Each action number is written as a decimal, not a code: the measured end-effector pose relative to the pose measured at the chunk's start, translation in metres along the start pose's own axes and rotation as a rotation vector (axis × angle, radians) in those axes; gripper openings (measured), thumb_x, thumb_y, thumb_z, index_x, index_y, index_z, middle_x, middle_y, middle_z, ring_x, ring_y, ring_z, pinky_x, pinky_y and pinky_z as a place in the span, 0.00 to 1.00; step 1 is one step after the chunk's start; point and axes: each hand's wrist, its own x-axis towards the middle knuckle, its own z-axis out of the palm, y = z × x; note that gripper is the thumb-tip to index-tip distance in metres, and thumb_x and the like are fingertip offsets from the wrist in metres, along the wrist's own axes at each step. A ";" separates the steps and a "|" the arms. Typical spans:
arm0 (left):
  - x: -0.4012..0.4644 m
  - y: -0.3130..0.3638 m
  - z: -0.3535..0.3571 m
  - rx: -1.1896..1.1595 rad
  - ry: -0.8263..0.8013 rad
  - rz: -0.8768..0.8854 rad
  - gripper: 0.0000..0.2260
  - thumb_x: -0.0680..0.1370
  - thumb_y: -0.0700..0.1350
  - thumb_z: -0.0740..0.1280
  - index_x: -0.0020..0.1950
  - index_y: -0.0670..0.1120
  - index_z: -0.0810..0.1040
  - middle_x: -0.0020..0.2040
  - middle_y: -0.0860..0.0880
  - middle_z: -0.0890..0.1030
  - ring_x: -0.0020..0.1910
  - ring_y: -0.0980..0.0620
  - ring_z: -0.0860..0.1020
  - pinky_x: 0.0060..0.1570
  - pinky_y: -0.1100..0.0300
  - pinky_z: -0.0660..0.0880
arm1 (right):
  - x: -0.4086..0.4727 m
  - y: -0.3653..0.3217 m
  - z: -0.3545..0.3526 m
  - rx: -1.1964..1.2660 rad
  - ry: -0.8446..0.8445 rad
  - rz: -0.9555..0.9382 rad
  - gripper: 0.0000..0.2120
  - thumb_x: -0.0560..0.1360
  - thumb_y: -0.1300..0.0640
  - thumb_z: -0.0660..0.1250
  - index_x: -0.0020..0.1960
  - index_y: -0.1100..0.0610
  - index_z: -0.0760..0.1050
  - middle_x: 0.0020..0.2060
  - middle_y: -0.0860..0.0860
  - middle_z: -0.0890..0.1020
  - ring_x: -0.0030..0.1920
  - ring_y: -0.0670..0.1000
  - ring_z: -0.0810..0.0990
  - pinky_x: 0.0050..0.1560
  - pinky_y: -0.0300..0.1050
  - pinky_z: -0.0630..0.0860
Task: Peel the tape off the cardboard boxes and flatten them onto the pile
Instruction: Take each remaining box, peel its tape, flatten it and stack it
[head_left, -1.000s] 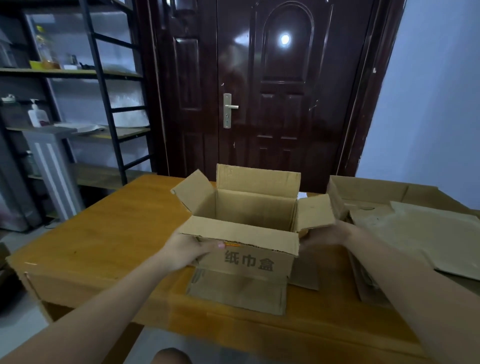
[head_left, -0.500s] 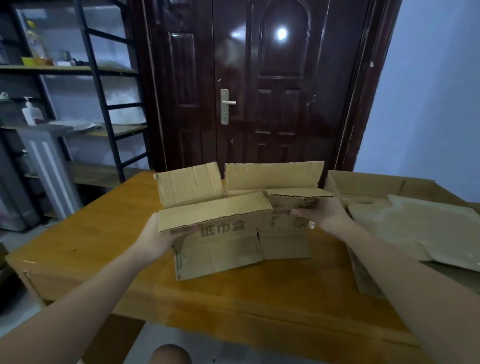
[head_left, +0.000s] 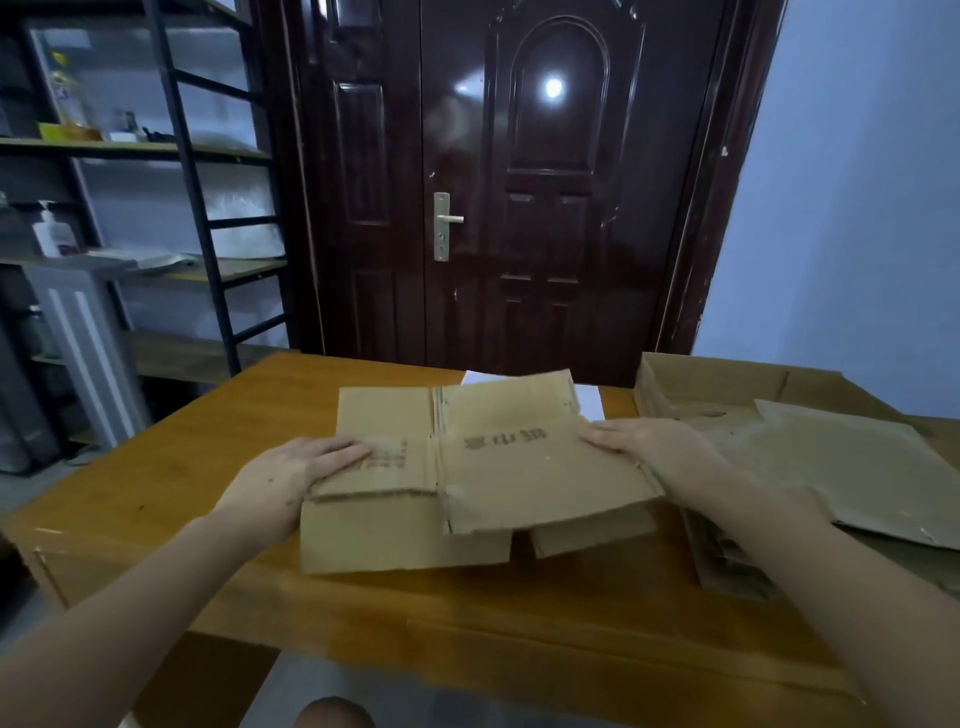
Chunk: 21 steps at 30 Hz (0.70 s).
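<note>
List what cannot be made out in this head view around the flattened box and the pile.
- Tape on the flattened box: none discernible; its underside faces the table.
- Left hand and right hand: whether the thumbs curl under the box edges is hidden by the cardboard.
- Pile: cut off by the right edge; the number of sheets is unclear.
- White sheet behind the box: mostly covered.

Matt brown cardboard box (head_left: 483, 478) w/ rough torn edges; glossy orange wood table (head_left: 171, 462); shiny dark door (head_left: 545, 208)
</note>
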 end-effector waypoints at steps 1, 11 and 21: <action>0.000 0.002 0.004 0.035 -0.060 -0.015 0.35 0.80 0.44 0.70 0.80 0.67 0.59 0.78 0.61 0.66 0.71 0.53 0.72 0.67 0.57 0.69 | -0.005 -0.004 0.000 -0.097 0.004 -0.074 0.26 0.84 0.51 0.62 0.78 0.37 0.60 0.77 0.40 0.63 0.75 0.44 0.65 0.75 0.49 0.64; 0.002 -0.015 0.038 -0.067 -0.407 -0.043 0.34 0.82 0.52 0.67 0.79 0.72 0.50 0.82 0.61 0.57 0.78 0.53 0.62 0.77 0.53 0.61 | 0.002 -0.019 0.035 -0.064 -0.352 0.001 0.28 0.85 0.58 0.56 0.79 0.37 0.58 0.72 0.49 0.73 0.69 0.53 0.73 0.67 0.51 0.73; 0.028 0.031 0.032 -0.163 -0.351 -0.276 0.22 0.83 0.65 0.56 0.69 0.55 0.77 0.80 0.51 0.66 0.78 0.49 0.64 0.76 0.51 0.62 | 0.027 -0.051 0.051 0.136 -0.242 0.056 0.29 0.81 0.33 0.56 0.76 0.47 0.65 0.74 0.50 0.71 0.70 0.53 0.72 0.69 0.52 0.71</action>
